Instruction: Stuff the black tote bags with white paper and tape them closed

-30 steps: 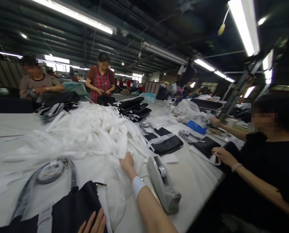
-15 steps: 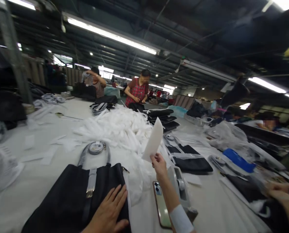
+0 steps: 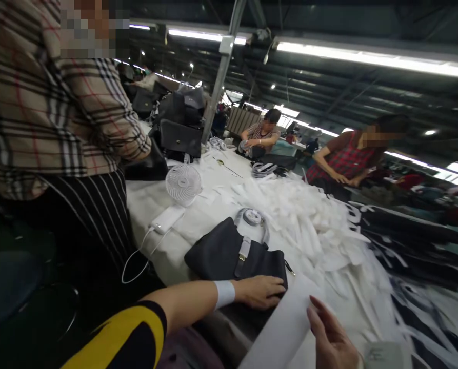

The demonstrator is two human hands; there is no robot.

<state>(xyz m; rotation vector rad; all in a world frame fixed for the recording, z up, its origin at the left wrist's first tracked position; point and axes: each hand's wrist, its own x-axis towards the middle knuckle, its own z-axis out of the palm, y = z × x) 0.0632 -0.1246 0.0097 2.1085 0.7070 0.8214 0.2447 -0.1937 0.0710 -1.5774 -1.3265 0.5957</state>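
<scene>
A black handbag (image 3: 221, 256) lies on the white-covered table in front of me, its grey wrapped handle (image 3: 267, 230) standing up at the far side. My left hand (image 3: 261, 291) rests on the bag's near right side, fingers stretched out over it. At the lower right, my right hand (image 3: 331, 333) pinches the edge of a white sheet (image 3: 280, 328), which looks like paper or thin foam. The sheet slants down beside the bag's right corner, and its lower end runs out of view. A gold-coloured buckle (image 3: 241, 256) shows on the bag's front strap.
A large heap of white strips (image 3: 309, 220) spreads right of the bag. A small white fan (image 3: 183, 184) and a white power bank (image 3: 167, 219) with a cable stand to the left. One person in a plaid shirt (image 3: 78, 113) stands close at left; others work across the table.
My view has swung left, bringing the plaid-shirted person into sight. The white sheet, upright before, now slants low beside the bag. My left hand still lies on the bag.
</scene>
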